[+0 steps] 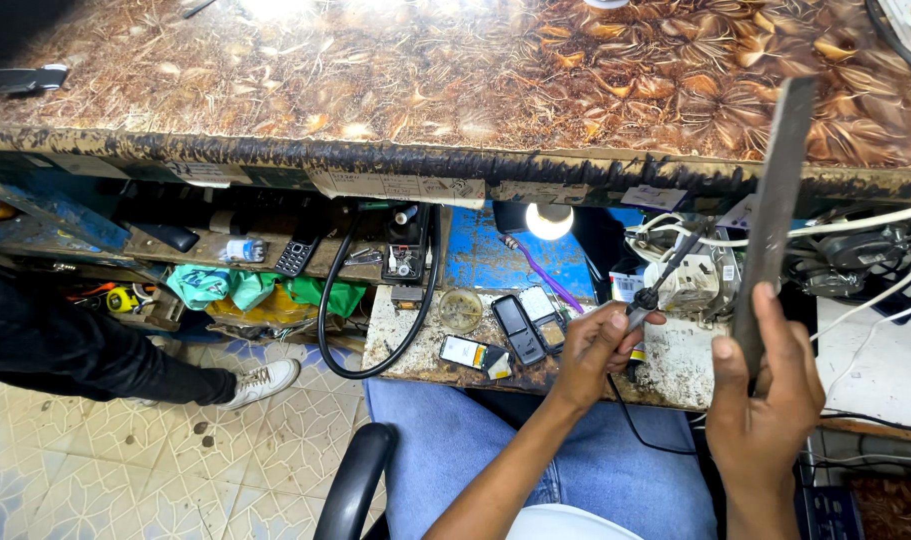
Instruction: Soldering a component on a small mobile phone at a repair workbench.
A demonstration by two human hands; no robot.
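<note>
My right hand (765, 390) grips the lower end of a long flat metal file (775, 210), held upright and tilted slightly right. My left hand (595, 345) holds a soldering iron (665, 275) by its dark handle, its tip pointing up and right toward the file. Both hands hover over a small scorched work shelf (675, 365) in front of my lap. Several small phones (520, 328) lie on that shelf just left of my left hand.
A patterned brown counter top (455, 70) hangs over the shelf. A lit bulb (548, 220), white cables (875, 225), a black cable loop (325, 330) and cluttered shelves sit beneath it. Another person's leg and white shoe (260, 383) stand on the tiled floor at left. A black chair arm (350, 485) is beside my knee.
</note>
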